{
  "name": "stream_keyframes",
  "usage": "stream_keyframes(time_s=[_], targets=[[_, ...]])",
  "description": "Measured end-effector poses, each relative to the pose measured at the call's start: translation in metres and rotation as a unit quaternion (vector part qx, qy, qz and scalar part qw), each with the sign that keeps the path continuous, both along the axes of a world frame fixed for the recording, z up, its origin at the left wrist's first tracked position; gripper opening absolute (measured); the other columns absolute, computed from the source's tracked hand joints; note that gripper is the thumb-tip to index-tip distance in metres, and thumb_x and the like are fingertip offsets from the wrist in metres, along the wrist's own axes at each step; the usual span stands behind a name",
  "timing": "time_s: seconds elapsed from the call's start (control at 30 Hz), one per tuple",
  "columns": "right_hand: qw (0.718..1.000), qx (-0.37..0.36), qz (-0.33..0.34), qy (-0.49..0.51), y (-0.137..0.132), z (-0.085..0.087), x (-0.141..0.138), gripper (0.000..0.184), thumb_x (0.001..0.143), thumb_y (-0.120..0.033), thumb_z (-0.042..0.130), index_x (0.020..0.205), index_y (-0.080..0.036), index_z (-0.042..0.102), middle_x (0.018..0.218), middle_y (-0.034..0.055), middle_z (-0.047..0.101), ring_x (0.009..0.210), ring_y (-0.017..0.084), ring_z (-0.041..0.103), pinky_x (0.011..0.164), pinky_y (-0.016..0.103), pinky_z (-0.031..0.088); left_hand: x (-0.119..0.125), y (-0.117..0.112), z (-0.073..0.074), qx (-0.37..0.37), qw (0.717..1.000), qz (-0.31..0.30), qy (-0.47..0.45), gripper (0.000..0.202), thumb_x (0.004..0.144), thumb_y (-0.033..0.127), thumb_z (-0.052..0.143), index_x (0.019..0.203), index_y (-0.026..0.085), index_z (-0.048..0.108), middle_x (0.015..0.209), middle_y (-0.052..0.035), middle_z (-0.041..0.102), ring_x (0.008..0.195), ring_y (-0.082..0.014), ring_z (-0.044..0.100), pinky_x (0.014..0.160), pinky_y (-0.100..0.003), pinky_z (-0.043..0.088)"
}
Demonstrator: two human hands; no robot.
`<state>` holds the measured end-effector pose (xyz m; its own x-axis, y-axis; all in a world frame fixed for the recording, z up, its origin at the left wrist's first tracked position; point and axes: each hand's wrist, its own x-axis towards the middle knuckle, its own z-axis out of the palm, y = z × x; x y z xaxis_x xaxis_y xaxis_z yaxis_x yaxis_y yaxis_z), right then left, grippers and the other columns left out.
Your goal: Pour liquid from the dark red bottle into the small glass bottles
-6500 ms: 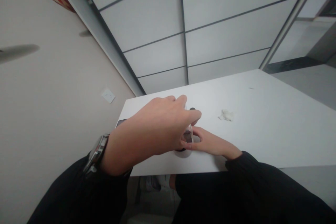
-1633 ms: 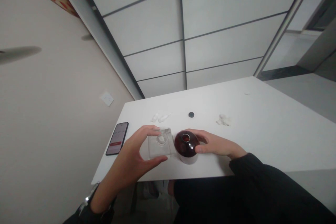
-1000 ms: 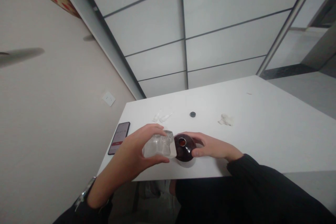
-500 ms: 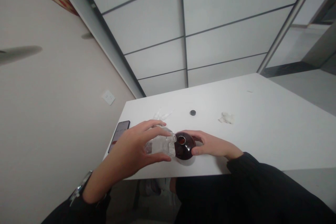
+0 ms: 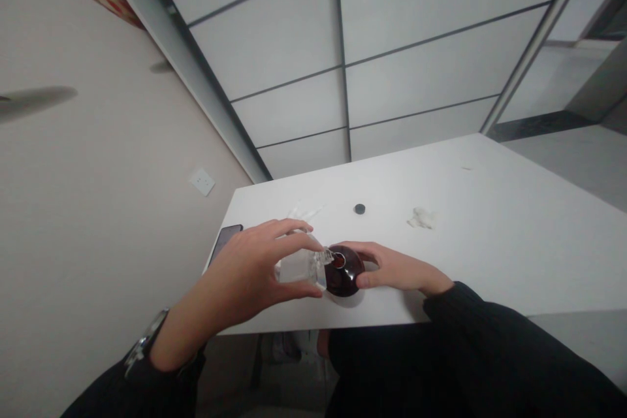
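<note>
One clear square glass bottle [image 5: 300,268] is gripped, tilted, in the closed left hand [image 5: 247,268], its neck at the mouth of one dark red round bottle [image 5: 349,277], which is cupped by the right hand [image 5: 394,271] near the worktop [image 5: 490,261] front edge; one black cap [image 5: 360,209] lies beyond.

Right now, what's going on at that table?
One person is working bare-handed at a white table. The left hand holds a tilted square clear glass bottle, its neck at the mouth of a round dark red glass bottle, which the right hand grips on the table. Whether anything is flowing can't be seen. A black cap lies beyond them.
</note>
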<state>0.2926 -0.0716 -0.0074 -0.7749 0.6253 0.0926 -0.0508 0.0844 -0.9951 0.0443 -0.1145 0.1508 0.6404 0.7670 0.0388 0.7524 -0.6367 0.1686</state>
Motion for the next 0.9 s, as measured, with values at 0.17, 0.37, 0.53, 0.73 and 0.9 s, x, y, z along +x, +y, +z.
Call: stream_keyframes(time_s=[0.17, 0.37, 0.53, 0.73, 0.9], targets=[[1.000, 0.001, -0.002, 0.005, 0.0005, 0.0006, -0.0005, 0.074, 0.082, -0.066, 0.078, 0.140, -0.022, 0.063, 0.138, 0.0101, 0.067, 0.127, 0.031, 0.060, 0.116, 0.050, 0.040, 0.0020, 0.0002, 0.0027, -0.005, 1.000, -0.004, 0.014, 0.042, 0.080, 0.043, 0.089, 0.117, 0.031, 0.073, 0.138, -0.0059, 0.071, 0.123, -0.0342, 0.069, 0.097, -0.052, 0.060], [1.000, 0.005, -0.002, -0.002, 0.0012, -0.0002, 0.0001, 0.075, 0.082, -0.064, 0.079, 0.141, -0.021, 0.062, 0.140, 0.0114, 0.067, 0.129, 0.031, 0.060, 0.117, 0.051, 0.040, 0.0026, 0.0014, 0.0040, 0.001, 1.000, -0.010, 0.015, 0.043, 0.079, 0.044, 0.089, 0.117, 0.030, 0.073, 0.137, -0.0058, 0.071, 0.123, -0.0337, 0.069, 0.096, -0.051, 0.059], [1.000, 0.002, -0.003, -0.001, 0.0010, 0.0003, 0.0009, 0.075, 0.083, -0.065, 0.078, 0.141, -0.021, 0.062, 0.142, 0.0112, 0.066, 0.130, 0.031, 0.060, 0.118, 0.051, 0.039, 0.0030, 0.0018, 0.0059, 0.004, 0.999, -0.013, 0.029, 0.043, 0.079, 0.045, 0.089, 0.117, 0.030, 0.073, 0.136, -0.0062, 0.071, 0.122, -0.0331, 0.070, 0.095, -0.048, 0.059], [1.000, 0.011, -0.003, -0.005, 0.0014, -0.0016, 0.0010, 0.075, 0.083, -0.065, 0.078, 0.142, -0.021, 0.062, 0.140, 0.0111, 0.067, 0.130, 0.032, 0.060, 0.117, 0.051, 0.040, 0.0032, 0.0013, 0.0064, 0.010, 0.999, -0.027, 0.028, 0.045, 0.078, 0.044, 0.090, 0.117, 0.031, 0.073, 0.135, -0.0062, 0.072, 0.121, -0.0317, 0.070, 0.093, -0.044, 0.060], [1.000, 0.008, -0.002, 0.000, 0.0014, -0.0017, 0.0009, 0.076, 0.082, -0.065, 0.078, 0.142, -0.020, 0.062, 0.141, 0.0113, 0.067, 0.130, 0.032, 0.060, 0.117, 0.050, 0.040, 0.0040, 0.0017, 0.0069, 0.010, 0.999, -0.033, 0.037, 0.045, 0.077, 0.043, 0.091, 0.116, 0.030, 0.073, 0.134, -0.0062, 0.073, 0.119, -0.0321, 0.071, 0.092, -0.045, 0.060]])
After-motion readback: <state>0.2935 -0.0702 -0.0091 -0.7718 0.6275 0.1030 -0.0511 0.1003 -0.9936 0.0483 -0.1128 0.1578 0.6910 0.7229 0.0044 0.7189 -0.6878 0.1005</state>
